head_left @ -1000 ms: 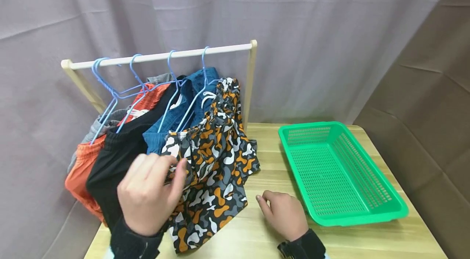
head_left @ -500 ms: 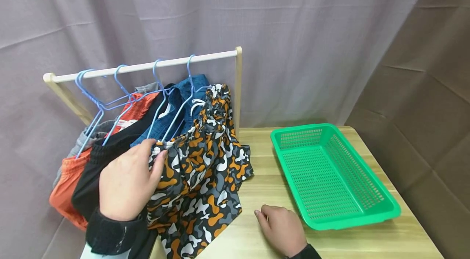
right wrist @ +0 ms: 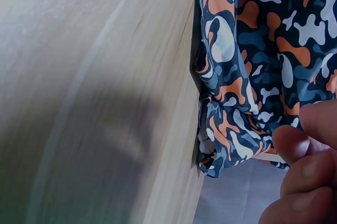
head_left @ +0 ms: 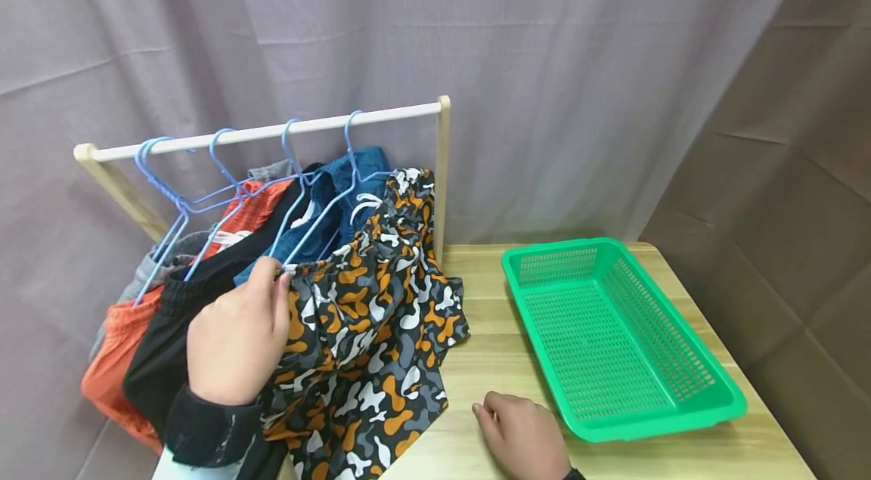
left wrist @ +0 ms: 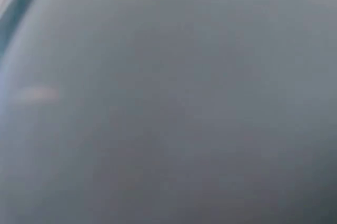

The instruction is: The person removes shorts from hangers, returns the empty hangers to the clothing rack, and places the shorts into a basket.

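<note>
At the front of the rack, camouflage-patterned shorts [head_left: 388,314] in black, orange, grey and white hang on a blue hanger [head_left: 320,219]. My left hand [head_left: 234,340] pinches the near end of their waistband between thumb and fingers; the hanger's tip there is hidden. My right hand [head_left: 524,435] is low over the table, left of the green basket, its fingers loosely curled and holding nothing. In the right wrist view, fingers of the right hand [right wrist: 305,182] show in front of the shorts [right wrist: 284,40]. The left wrist view is a grey blur.
The white rail [head_left: 265,134] of a wooden rack carries several blue hangers. Behind the patterned shorts hang blue shorts [head_left: 370,162], black shorts [head_left: 159,351] and orange shorts [head_left: 112,382]. A green basket [head_left: 537,336] stands on the wooden table [head_left: 476,314]. Grey curtain backs the scene.
My left hand has moved left and onto the waistband end of the patterned shorts and now pinches it. The head view has shifted slightly. The right hand stays by the basket.
</note>
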Motion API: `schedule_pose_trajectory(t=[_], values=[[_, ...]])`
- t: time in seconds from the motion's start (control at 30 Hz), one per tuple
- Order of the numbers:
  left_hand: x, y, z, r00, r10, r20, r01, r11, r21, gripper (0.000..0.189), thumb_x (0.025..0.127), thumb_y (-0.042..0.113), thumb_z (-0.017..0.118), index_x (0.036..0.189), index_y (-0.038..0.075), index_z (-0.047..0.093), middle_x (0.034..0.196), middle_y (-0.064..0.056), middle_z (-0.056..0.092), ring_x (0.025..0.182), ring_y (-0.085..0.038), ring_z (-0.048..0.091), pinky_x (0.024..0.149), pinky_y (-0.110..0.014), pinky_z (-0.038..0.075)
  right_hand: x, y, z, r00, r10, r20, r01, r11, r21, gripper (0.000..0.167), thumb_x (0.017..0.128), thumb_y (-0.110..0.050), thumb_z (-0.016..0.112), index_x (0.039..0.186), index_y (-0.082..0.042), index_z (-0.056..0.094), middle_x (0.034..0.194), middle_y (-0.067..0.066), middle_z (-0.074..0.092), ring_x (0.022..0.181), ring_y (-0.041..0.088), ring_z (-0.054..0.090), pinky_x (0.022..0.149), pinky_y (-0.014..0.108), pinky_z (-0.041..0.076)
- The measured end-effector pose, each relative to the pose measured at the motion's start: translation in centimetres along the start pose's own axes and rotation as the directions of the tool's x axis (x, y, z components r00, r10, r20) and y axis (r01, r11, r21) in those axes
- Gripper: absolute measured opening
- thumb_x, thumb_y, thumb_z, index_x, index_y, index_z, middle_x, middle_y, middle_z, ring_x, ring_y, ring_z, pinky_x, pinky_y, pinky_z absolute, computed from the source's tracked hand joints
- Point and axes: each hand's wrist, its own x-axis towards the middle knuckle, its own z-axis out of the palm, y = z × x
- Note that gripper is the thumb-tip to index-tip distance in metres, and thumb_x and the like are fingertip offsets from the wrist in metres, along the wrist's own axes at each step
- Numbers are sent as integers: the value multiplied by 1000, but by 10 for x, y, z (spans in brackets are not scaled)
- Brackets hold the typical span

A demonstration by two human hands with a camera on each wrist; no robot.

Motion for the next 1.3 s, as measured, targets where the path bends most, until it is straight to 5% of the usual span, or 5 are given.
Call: schedule_pose_trajectory(t=[0.33, 0.7, 0.87, 1.13, 1.3], values=[[-7, -23, -12, 985, 4, -173, -2, 1000, 11, 15, 109, 23, 64, 104, 9, 65, 60, -10, 58, 42, -30, 44, 40, -50, 27, -5, -2, 5, 1000, -12, -1, 12, 1000, 0, 31, 100, -31, 81, 75, -29, 63, 62, -22, 45, 54, -1, 39, 52, 26, 37], [-10, -28, -26, 957, 56, -285, -51, 998, 23, 37, 112, 37, 49, 103, 7, 70, 71, -17, 69, 43, -37, 52, 38, -50, 27, 1, -3, 5, 999, -29, -19, 29, 1000, -1, 31, 100, -31, 81, 75, -29, 62, 60, -22, 39, 52, -1, 37, 51, 26, 33], [-12, -32, -29, 934, 42, -354, -42, 999, 8, 38, 108, 38, 52, 103, 7, 73, 76, -19, 71, 49, -45, 57, 39, -56, 27, 4, -6, 2, 999, -34, -18, 34, 999, -1, 29, 100, -30, 81, 76, -28, 64, 60, -22, 38, 52, -1, 36, 50, 26, 32], [-13, -40, -34, 899, 31, -438, -21, 999, 28, 41, 103, 39, 51, 96, 6, 75, 67, -18, 67, 41, -42, 45, 39, -50, 18, 7, -6, 2, 999, -48, -17, 48, 999, -2, 27, 100, -29, 82, 78, -26, 65, 62, -22, 41, 53, -1, 37, 52, 26, 35], [-13, -39, -37, 850, -9, -527, 23, 1000, 20, 39, 97, 37, 53, 87, 6, 73, 61, -19, 62, 43, -45, 41, 41, -53, 16, 11, -5, -1, 997, -66, -46, 66, 998, -6, 31, 99, -29, 83, 76, -28, 63, 61, -22, 38, 52, -1, 35, 51, 26, 32]])
